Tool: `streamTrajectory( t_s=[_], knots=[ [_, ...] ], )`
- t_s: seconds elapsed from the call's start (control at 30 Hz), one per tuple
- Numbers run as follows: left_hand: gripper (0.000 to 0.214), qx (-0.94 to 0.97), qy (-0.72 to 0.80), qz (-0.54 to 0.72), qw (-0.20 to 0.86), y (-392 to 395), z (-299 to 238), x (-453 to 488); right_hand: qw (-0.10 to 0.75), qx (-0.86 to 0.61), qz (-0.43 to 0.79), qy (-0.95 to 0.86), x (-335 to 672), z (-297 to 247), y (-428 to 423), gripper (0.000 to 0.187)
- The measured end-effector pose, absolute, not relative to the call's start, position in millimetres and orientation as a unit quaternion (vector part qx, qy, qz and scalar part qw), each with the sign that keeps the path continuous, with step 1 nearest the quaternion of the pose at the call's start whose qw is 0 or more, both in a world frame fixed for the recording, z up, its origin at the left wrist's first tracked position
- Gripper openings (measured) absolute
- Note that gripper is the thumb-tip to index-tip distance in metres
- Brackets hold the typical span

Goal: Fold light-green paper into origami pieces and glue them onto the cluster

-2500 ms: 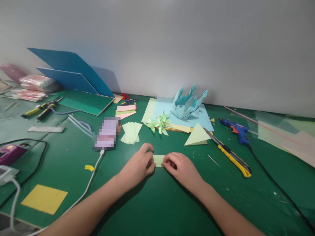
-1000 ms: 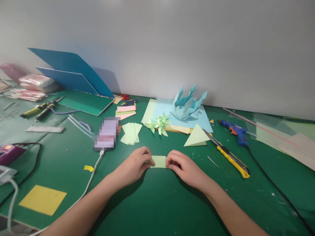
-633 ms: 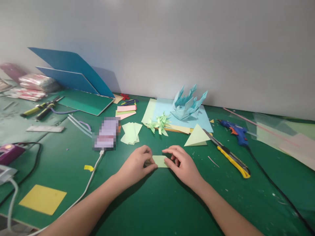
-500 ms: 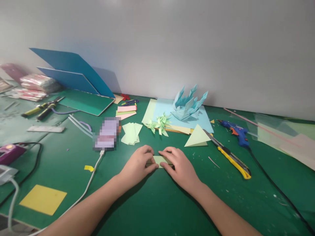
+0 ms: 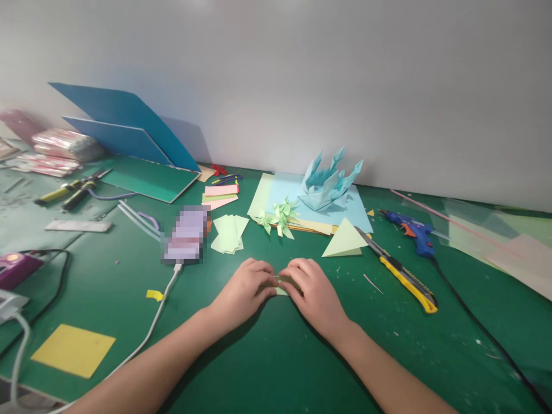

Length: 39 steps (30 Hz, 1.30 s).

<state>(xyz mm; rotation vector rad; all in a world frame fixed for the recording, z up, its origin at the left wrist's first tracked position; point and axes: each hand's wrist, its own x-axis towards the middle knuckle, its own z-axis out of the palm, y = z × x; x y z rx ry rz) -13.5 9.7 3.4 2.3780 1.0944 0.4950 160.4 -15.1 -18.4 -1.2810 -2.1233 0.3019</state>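
"Two hands, one workpiece. Left hand and right hand both on the small green paper, mid-table, well short of the far edge. Grip state?"

"Left: thumb and fingers closed on the paper's left end. Right: same on the right end, fingertips almost meeting the left's. Exact contact is hidden by the fingers; only a sliver of paper shows between the thumbs."

"Handling?"

"Judgement call: next to no weight. Thin, bends easily, springs back a little at a fold, stiff only along a sharp crease. Grips fine on dry skin, but light enough to skate on a smooth tabletop. Likely to tear or take a stray crease if tugged from both ends."

"Where to hold?"

"Ends only. Thumbs on the near-edge side, fingers on the far-edge side, light pinch close to the corners. Leave the middle uncovered so alignment can be read; with the fingers over most of it, it can't."

"Neighbours?"

"Green paper stack toward the table's left edge. Green paper flowers toward the far edge. Folded triangle right-edge side, by the yellow utility knife. Blade apart from the right hand."
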Motion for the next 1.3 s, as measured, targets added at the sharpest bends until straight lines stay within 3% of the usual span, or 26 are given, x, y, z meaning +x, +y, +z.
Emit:
streamTrajectory(
  t_s=[0.33, 0.57, 0.93, 1.3],
  knots=[
    [0.007, 0.863, 0.398, 0.178, 0.256, 6.3, 4.0, -12.5, 0.308, -0.478, 0.094, -0.817, 159.7, -19.8, -15.7, 0.02],
    [0.016, 0.891, 0.364, 0.209, 0.173, 9.1, 3.4, -14.6, 0.306, -0.459, 0.097, -0.828, 160.7, -19.6, -14.4, 0.024],
    [0.007, 0.87, 0.408, 0.202, 0.187, 14.5, 1.1, -19.5, 0.271, -0.493, 0.088, -0.822, 157.9, -16.0, -17.0, 0.015],
    [0.01, 0.885, 0.394, 0.183, 0.17, 12.0, 4.7, -20.6, 0.29, -0.478, 0.053, -0.828, 157.6, -18.3, -21.3, 0.026]
  ],
)
